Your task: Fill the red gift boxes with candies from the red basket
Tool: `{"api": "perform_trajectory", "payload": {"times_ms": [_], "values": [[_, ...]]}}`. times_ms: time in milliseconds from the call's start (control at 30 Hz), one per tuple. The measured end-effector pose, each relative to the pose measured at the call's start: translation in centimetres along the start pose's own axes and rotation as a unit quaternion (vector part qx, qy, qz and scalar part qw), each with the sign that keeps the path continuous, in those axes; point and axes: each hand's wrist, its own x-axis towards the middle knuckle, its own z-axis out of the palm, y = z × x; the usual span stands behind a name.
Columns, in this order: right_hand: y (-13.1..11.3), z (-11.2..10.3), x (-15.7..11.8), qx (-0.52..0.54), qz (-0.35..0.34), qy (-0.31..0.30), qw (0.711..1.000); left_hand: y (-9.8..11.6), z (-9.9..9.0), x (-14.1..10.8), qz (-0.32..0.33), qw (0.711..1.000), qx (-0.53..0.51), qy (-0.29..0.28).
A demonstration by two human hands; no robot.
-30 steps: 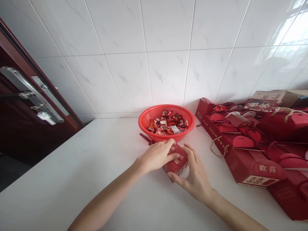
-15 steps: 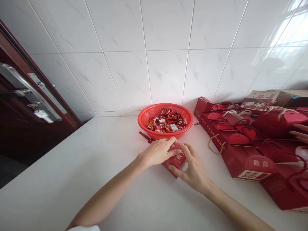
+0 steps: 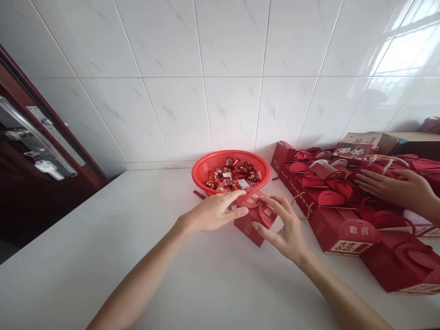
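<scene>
The small red box (image 3: 250,224) is on the worktop (image 3: 103,238), in front of the red basket (image 3: 196,174), its rounded, gold-lettered flaps uppermost. The left hand (image 3: 213,212) is at the left of the box, thumb and index finger parted at its upper edge; whether it grips cannot be told. The right hand (image 3: 287,224) pinches the box from the right: thumb against the near side, index finger on the flap area. The perforated basket contains wrapped sweets (image 3: 233,176). A dark red strip (image 3: 199,195) lies partly hidden between the basket and the left hand. To the right, further red boxes (image 3: 347,229) are grouped closely; a rope handle (image 3: 302,201) hangs beside them. Another person's hand (image 3: 390,185) extends over this group, fingers together. Behind stands a tiled wall (image 3: 172,110). At far left is a door (image 3: 79,183) with keys (image 3: 50,168).
</scene>
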Motion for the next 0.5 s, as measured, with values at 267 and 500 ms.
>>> {"api": "perform_trajectory", "payload": {"times_ms": [267, 500], "values": [[0.4, -2.8, 1.3, -0.003, -0.058, 0.131, 0.990, -1.4, -0.5, 0.8, 0.042, 0.994, -0.051, 0.083], [0.7, -5.7, 2.6, -0.002, -0.054, 0.219, 0.974, -5.1, 1.2, 4.0, 0.011, 0.983, 0.077, 0.167]]}}
